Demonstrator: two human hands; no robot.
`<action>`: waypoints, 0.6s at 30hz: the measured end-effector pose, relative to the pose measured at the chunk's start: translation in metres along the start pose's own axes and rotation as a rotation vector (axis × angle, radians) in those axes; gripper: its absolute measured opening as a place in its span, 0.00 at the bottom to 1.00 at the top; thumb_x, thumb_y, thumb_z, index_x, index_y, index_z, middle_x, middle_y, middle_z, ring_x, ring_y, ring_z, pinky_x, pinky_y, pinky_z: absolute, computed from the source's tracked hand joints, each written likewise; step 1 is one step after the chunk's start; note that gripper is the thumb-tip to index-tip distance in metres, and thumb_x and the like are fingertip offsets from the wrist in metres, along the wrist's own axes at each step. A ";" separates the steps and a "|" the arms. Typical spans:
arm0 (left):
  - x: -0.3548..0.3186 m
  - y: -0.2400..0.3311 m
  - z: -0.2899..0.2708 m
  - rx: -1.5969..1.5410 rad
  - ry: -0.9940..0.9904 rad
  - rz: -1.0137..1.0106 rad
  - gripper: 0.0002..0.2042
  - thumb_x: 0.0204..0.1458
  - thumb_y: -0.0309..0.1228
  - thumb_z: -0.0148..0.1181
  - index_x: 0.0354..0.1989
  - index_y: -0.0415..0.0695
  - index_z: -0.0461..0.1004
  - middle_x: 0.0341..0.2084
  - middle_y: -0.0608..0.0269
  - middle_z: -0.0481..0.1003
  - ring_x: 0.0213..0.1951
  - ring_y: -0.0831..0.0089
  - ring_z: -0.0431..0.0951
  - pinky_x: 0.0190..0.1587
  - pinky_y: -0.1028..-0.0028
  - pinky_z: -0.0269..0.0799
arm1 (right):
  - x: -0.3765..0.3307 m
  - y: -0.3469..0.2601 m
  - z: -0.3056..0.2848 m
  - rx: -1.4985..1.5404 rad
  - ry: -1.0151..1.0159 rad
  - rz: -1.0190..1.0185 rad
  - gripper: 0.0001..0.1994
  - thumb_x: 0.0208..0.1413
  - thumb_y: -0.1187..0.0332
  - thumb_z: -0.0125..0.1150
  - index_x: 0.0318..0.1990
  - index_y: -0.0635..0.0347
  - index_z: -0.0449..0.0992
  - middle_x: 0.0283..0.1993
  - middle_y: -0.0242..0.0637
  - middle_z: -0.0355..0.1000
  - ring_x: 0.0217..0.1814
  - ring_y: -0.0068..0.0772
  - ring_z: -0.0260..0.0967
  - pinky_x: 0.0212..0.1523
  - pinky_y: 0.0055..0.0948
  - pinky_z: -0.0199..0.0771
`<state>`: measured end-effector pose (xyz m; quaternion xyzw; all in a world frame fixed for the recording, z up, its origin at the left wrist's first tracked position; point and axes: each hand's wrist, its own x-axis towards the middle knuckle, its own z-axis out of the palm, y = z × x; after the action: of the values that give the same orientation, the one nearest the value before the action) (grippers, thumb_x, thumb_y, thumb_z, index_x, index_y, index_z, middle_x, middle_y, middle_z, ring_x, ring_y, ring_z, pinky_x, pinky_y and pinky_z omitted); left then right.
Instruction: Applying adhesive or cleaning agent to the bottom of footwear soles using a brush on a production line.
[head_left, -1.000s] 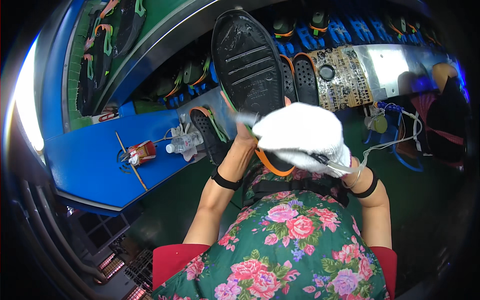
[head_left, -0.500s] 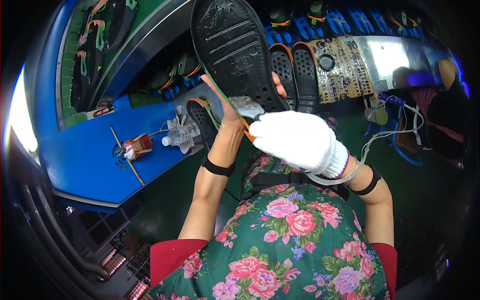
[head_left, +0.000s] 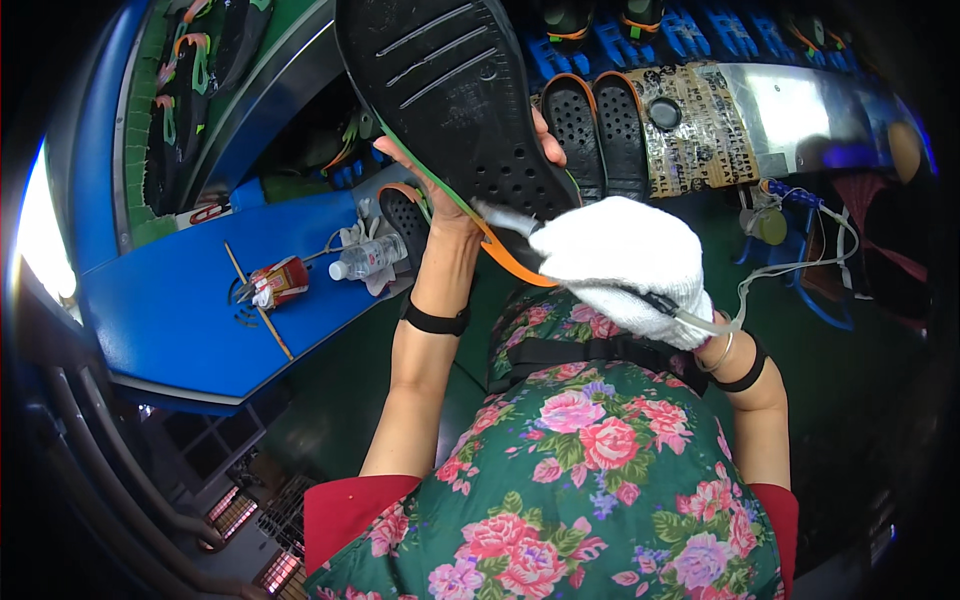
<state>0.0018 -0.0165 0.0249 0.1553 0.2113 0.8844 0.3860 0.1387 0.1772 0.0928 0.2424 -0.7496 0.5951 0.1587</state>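
My bare left hand (head_left: 452, 208) grips a large black shoe sole (head_left: 450, 110) from below, thumb along its left edge and fingertips showing at its right. The sole's face has round holes, grooved lines and a wet sheen; its rim is green and orange. In a white knitted glove, my right hand (head_left: 625, 260) is closed on a brush (head_left: 512, 220) whose pale bristles lie at the sole's near end. A clear tube (head_left: 775, 272) runs from the glove off to the right. Just beyond, two black perforated soles (head_left: 575, 130) with orange rims stand side by side.
On the left, a blue table (head_left: 170, 320) bears a plastic bottle (head_left: 368, 257), a red box (head_left: 285, 280), a thin stick (head_left: 240, 265) and another sole (head_left: 405, 222). A taped cardboard strip (head_left: 700, 130) and metal plate (head_left: 790, 100) lie far right. Behind are blue holders (head_left: 685, 38) with shoes.
The sole in my left hand has shifted left and up. My right hand has turned and moved slightly right, the brush staying by the sole's near end; more orange rim shows.
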 end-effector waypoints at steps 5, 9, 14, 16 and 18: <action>0.011 0.000 0.012 -0.020 -0.118 0.017 0.66 0.23 0.87 0.57 0.53 0.28 0.71 0.41 0.37 0.78 0.51 0.46 0.81 0.55 0.50 0.78 | -0.005 -0.001 0.003 -0.128 -0.036 -0.126 0.16 0.46 0.77 0.73 0.46 0.55 0.86 0.47 0.39 0.84 0.46 0.40 0.83 0.46 0.34 0.81; 0.022 -0.006 0.008 0.033 -0.128 0.156 0.71 0.21 0.93 0.42 0.54 0.29 0.72 0.39 0.41 0.78 0.43 0.48 0.83 0.47 0.53 0.84 | -0.003 -0.005 -0.004 0.046 0.009 0.032 0.15 0.45 0.78 0.72 0.43 0.56 0.87 0.45 0.40 0.84 0.45 0.41 0.83 0.46 0.35 0.82; 0.030 0.002 0.017 0.040 -0.192 0.117 0.62 0.24 0.83 0.62 0.49 0.26 0.76 0.39 0.41 0.79 0.46 0.50 0.83 0.58 0.55 0.77 | -0.006 -0.003 -0.008 0.031 0.023 0.027 0.10 0.46 0.78 0.71 0.39 0.60 0.86 0.42 0.42 0.84 0.44 0.43 0.83 0.46 0.35 0.82; 0.031 0.002 0.013 0.028 -0.225 0.155 0.71 0.19 0.92 0.45 0.54 0.28 0.72 0.39 0.41 0.78 0.47 0.48 0.82 0.48 0.56 0.83 | -0.009 -0.001 -0.010 0.077 0.065 0.108 0.11 0.46 0.77 0.71 0.40 0.59 0.86 0.43 0.42 0.84 0.45 0.43 0.83 0.46 0.35 0.81; 0.036 0.007 0.003 0.085 -0.281 0.153 0.71 0.19 0.92 0.47 0.54 0.29 0.71 0.40 0.41 0.78 0.48 0.48 0.82 0.49 0.55 0.82 | -0.006 -0.005 -0.009 0.045 0.041 0.079 0.10 0.46 0.78 0.71 0.39 0.59 0.86 0.43 0.42 0.84 0.45 0.43 0.83 0.46 0.35 0.82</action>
<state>-0.0249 0.0070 0.0355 0.3090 0.1800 0.8711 0.3365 0.1458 0.1861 0.0955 0.2039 -0.7416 0.6225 0.1450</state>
